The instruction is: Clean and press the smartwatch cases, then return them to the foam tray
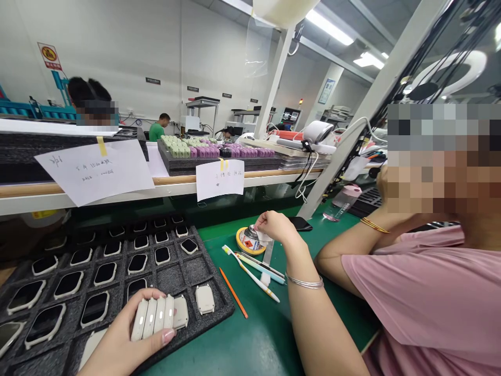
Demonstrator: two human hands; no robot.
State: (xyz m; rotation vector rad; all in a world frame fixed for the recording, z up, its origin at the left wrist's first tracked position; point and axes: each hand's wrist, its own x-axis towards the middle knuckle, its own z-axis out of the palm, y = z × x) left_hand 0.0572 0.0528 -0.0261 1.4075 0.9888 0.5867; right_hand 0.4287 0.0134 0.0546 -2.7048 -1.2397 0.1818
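My left hand (143, 329) is wrapped round a row of several light-coloured smartwatch cases (154, 316), held on edge above the black foam tray (223, 308). One more case lies in the tray just beyond them, partly hidden. Another watch case (205, 298) sits in the corner pocket, its screen side not showing. My right hand (276, 227), with a silver bangle at the wrist, is pinched on a white wipe (264, 238). It is at the top of a small can (250, 237) that stands inside a roll of yellow tape (239, 241).
A toothbrush (254, 277), pens (266, 266) and an orange stick (234, 292) lie on the green mat. Watches with dark screens fill many tray pockets. A co-worker in a pink shirt (422, 292) sits close at my right. A shelf (176, 190) with papers taped on runs across.
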